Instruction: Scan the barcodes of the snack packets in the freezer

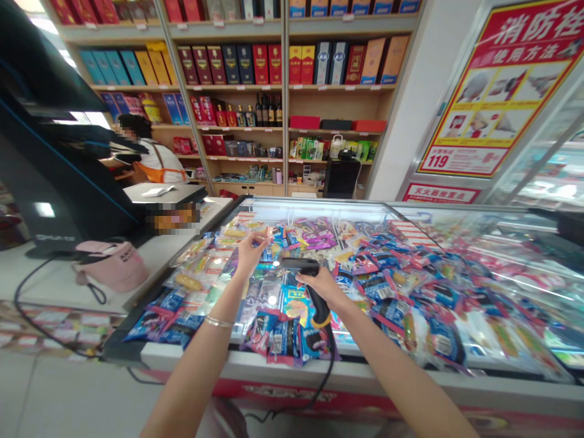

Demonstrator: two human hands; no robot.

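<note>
My right hand (319,286) is wrapped round the grip of a black handheld barcode scanner (298,264), whose head points left. A cable hangs from the scanner's yellow-trimmed base over the freezer's front edge. To the left, my left hand (255,248) has its fingertips pinched at the edge of a small blue, shiny wrapped packet (275,250); the fingers partly hide it. Both hands are above a glass-topped chest freezer (319,210) spread with wrapped packets. Below the hands, several blue-and-pink packets (283,339) lie along the front edge.
More blue packets (392,258) cover the right side. On the left counter stand a pink pouch (119,267) and a black checkout terminal (59,182). Behind are shelves of boxes (228,88) and a person (159,158) with an orange bag. A red sign (497,91) hangs right.
</note>
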